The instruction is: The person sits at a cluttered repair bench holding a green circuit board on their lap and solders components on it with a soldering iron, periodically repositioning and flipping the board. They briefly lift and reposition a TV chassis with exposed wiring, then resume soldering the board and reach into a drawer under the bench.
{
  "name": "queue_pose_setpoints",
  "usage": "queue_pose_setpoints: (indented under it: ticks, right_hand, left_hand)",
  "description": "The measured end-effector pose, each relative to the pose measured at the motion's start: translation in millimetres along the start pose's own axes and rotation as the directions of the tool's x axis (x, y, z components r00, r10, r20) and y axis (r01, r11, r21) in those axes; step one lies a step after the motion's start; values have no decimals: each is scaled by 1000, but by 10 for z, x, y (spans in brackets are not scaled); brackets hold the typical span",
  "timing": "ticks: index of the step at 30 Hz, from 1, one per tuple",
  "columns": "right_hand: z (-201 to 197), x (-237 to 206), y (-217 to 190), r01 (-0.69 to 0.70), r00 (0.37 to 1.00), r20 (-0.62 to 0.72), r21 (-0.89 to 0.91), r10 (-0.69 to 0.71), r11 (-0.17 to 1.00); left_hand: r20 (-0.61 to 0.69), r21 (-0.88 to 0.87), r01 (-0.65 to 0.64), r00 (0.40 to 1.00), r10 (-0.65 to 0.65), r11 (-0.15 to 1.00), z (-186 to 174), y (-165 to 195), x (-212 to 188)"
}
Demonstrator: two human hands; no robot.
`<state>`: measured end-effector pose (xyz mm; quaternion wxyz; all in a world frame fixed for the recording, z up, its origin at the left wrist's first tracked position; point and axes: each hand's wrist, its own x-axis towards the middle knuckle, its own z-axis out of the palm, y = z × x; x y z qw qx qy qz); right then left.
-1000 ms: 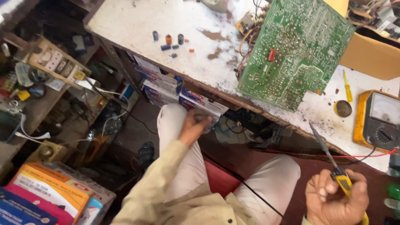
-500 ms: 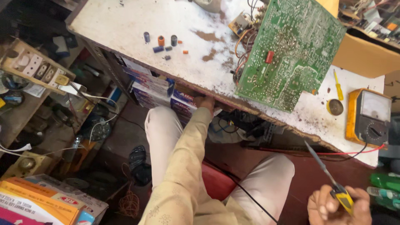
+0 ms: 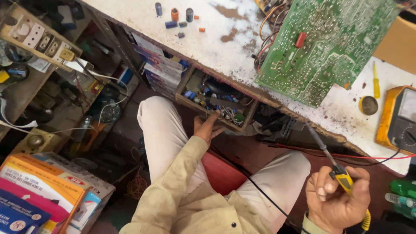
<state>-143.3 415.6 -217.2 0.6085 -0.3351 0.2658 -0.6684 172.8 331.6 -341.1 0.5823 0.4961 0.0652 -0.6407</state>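
The left hand (image 3: 207,128) reaches forward with loose, spread fingers to the front lip of a small wooden drawer (image 3: 216,104) that stands pulled out from under the desk (image 3: 225,47). Its fingertips touch or nearly touch the drawer's edge, and it grips nothing that can be seen. The drawer is crammed with small parts and wires, and none of them has been lifted out. At about three o'clock from that hand, low in the view, the right hand (image 3: 336,199) is clenched around the yellow handle of a soldering iron (image 3: 333,167), whose thin shaft slants up toward eleven o'clock, its tip in the air below the desk's edge and well apart from any work.

Farther out, at one o'clock from the left hand, a large green circuit board (image 3: 329,47) lies on the desk, part of it hanging over the edge, with a bundle of coloured wires at its left side. The iron is not at the board, so any soldering there seems left to do. A few loose capacitors (image 3: 175,15) sit at eleven o'clock, and a yellow multimeter (image 3: 398,119) lies at the desk's right end.

Half a second ago the left hand was up at the desk's underside and the drawer did not show open; now the drawer is out. The right hand holds the iron much as before.
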Motion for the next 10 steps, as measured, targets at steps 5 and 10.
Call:
queue_pose_setpoints:
  ticks: [5,10]
  right_hand:
    - [-57,-34,48,-6,1000,17,-41,7,999]
    - [-270,-88,-5,14,1000,13,-42,-13,999]
  left_hand:
    - [-87,167,-78,992,94,983,-69,-87,40]
    - [-91,517,-488,785,613,703,-218,-173,171]
